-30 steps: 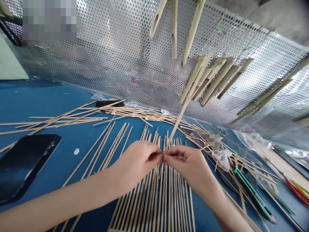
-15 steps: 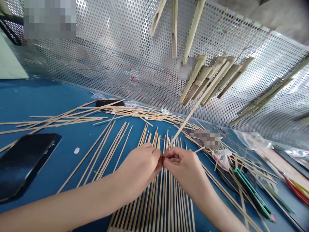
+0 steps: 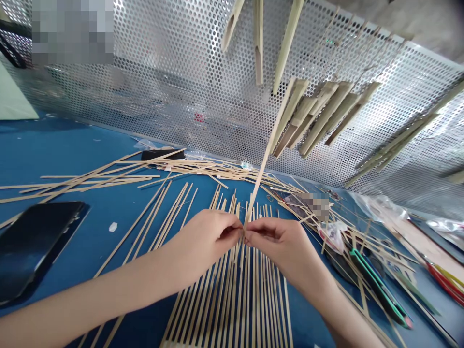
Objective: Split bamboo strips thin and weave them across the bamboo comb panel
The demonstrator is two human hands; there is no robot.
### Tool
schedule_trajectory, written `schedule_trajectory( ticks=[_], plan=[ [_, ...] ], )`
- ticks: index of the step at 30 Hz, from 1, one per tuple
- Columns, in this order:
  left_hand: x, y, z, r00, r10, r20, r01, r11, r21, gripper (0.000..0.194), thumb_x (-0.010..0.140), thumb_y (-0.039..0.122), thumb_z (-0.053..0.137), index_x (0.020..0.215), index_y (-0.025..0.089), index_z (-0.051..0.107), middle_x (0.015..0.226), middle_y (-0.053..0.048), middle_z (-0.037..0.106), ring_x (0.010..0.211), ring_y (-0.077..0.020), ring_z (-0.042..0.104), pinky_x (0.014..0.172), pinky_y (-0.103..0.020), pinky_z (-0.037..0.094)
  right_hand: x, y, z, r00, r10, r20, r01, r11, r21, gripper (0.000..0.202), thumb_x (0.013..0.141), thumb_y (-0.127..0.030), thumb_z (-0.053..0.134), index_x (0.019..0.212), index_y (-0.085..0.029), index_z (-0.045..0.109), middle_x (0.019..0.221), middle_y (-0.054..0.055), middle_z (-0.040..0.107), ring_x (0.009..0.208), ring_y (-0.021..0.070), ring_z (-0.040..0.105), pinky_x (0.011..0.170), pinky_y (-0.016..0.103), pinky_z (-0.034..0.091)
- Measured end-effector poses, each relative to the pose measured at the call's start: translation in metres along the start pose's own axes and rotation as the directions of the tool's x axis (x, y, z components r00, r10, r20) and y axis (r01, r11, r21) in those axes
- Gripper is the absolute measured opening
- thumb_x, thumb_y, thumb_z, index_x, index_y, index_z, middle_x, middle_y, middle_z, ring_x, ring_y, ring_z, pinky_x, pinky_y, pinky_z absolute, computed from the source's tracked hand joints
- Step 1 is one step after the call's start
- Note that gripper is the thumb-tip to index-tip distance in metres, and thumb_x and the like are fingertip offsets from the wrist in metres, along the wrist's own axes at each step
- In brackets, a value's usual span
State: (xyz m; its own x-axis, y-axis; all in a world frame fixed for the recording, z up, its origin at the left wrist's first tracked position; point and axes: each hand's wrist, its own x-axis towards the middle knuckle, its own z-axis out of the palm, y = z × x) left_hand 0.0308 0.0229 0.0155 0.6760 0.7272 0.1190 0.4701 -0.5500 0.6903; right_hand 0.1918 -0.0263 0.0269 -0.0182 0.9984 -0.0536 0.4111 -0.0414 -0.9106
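A thin pale bamboo strip rises from between my fingertips, leaning slightly right toward the perforated wall. My left hand pinches its lower end, thumb against fingers. Touching it from the other side, my right hand is also closed in a pinch on the same end. The very tip is hidden by the fingers. Beneath both hands, many parallel bamboo strips lie side by side on the blue table, joined by a pale band at the near edge.
Loose strips lie scattered along the back, with several more left of my hands. A black phone rests at the left. On the right are a green cutter and red-handled pliers. Bamboo pieces hang on the perforated metal wall.
The held strip has swung from leaning far right to more upright. My left hand has turned, showing a gap between thumb and fingers; both hands remain together.
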Motion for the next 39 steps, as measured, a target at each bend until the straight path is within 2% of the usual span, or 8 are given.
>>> schedule_trajectory(
  ticks=[3, 9, 18, 25, 30, 33, 37, 39],
  plan=[
    [0.001, 0.0, 0.001, 1.0, 0.02, 0.008, -0.02, 0.999, 0.038, 0.023, 0.085, 0.019, 0.043, 0.07, 0.015, 0.06, 0.061, 0.001, 0.056, 0.056, -0.0098, 0.049, 0.053, -0.022, 0.031, 0.0, 0.002, 0.001, 1.0, 0.005, -0.015, -0.006, 0.999, -0.05, 0.01, 0.073, -0.017, 0.057, 0.07, -0.017, 0.067, 0.069, 0.0, 0.067, 0.067, 0.0153, 0.062, 0.061, 0.024, 0.046],
    [-0.004, 0.002, 0.005, 0.999, 0.041, 0.031, -0.046, 0.984, 0.171, 0.024, 0.087, 0.018, 0.042, 0.074, 0.013, 0.061, 0.069, -0.003, 0.058, 0.066, -0.0148, 0.053, 0.059, -0.025, 0.035, 0.0, 0.009, 0.008, 0.998, 0.001, -0.057, -0.015, 0.97, -0.241, 0.011, 0.071, -0.017, 0.053, 0.068, -0.016, 0.064, 0.06, 0.0, 0.061, 0.057, 0.0141, 0.055, 0.054, 0.025, 0.041],
    [-0.003, 0.003, 0.006, 0.998, 0.053, 0.031, -0.057, 0.991, 0.123, 0.023, 0.083, 0.018, 0.046, 0.061, 0.015, 0.049, 0.061, 0.001, 0.047, 0.058, -0.0115, 0.047, 0.053, -0.024, 0.029, -0.004, 0.006, 0.012, 0.996, -0.015, -0.09, -0.015, 0.946, -0.324, 0.009, 0.067, -0.015, 0.049, 0.06, -0.017, 0.055, 0.049, -0.004, 0.047, 0.048, 0.0096, 0.04, 0.046, 0.022, 0.029],
    [-0.005, 0.002, 0.005, 0.999, 0.026, 0.044, -0.028, 0.999, 0.043, 0.022, 0.082, 0.02, 0.044, 0.064, 0.014, 0.055, 0.061, 0.0, 0.05, 0.057, -0.0108, 0.046, 0.053, -0.024, 0.03, -0.001, 0.007, 0.007, 0.998, -0.017, -0.064, 0.002, 0.974, -0.228, 0.008, 0.064, -0.013, 0.051, 0.06, -0.017, 0.056, 0.049, -0.004, 0.051, 0.047, 0.0094, 0.047, 0.046, 0.021, 0.033],
    [-0.004, 0.007, -0.011, 0.997, -0.037, 0.061, 0.041, 0.997, -0.065, 0.023, 0.084, 0.023, 0.044, 0.07, 0.015, 0.06, 0.063, 0.001, 0.055, 0.057, -0.0102, 0.047, 0.052, -0.024, 0.03, 0.002, 0.005, -0.004, 0.996, 0.009, -0.089, -0.021, 0.99, -0.137, 0.006, 0.069, -0.018, 0.056, 0.069, -0.016, 0.061, 0.063, 0.0, 0.062, 0.059, 0.0139, 0.058, 0.056, 0.025, 0.043],
    [-0.003, 0.01, -0.017, 0.992, -0.069, 0.104, 0.084, 0.985, -0.148, 0.023, 0.084, 0.027, 0.044, 0.074, 0.015, 0.062, 0.064, 0.001, 0.057, 0.06, -0.0112, 0.049, 0.053, -0.023, 0.031, 0.005, 0.0, -0.008, 0.999, 0.037, -0.028, -0.04, 0.995, -0.092, 0.006, 0.07, -0.019, 0.057, 0.07, -0.015, 0.062, 0.066, 0.002, 0.063, 0.063, 0.0153, 0.059, 0.06, 0.026, 0.044],
    [-0.003, 0.005, -0.013, 0.994, -0.057, 0.092, 0.071, 0.983, -0.167, 0.02, 0.082, 0.026, 0.048, 0.069, 0.016, 0.06, 0.061, 0.003, 0.054, 0.059, -0.0102, 0.047, 0.054, -0.022, 0.032, 0.009, -0.003, -0.01, 0.999, 0.004, 0.055, 0.001, 0.996, -0.094, 0.007, 0.074, -0.02, 0.057, 0.07, -0.015, 0.062, 0.067, 0.001, 0.062, 0.066, 0.0139, 0.058, 0.063, 0.026, 0.043],
    [-0.003, 0.001, -0.007, 0.995, -0.03, 0.091, 0.048, 0.977, -0.206, 0.02, 0.081, 0.027, 0.048, 0.066, 0.017, 0.058, 0.061, 0.004, 0.053, 0.059, -0.0096, 0.047, 0.055, -0.021, 0.033, 0.01, -0.002, -0.009, 0.997, -0.026, 0.069, 0.028, 0.999, -0.024, 0.007, 0.077, -0.021, 0.058, 0.076, -0.015, 0.063, 0.071, 0.0, 0.063, 0.071, 0.0134, 0.059, 0.067, 0.025, 0.045]
  ],
)
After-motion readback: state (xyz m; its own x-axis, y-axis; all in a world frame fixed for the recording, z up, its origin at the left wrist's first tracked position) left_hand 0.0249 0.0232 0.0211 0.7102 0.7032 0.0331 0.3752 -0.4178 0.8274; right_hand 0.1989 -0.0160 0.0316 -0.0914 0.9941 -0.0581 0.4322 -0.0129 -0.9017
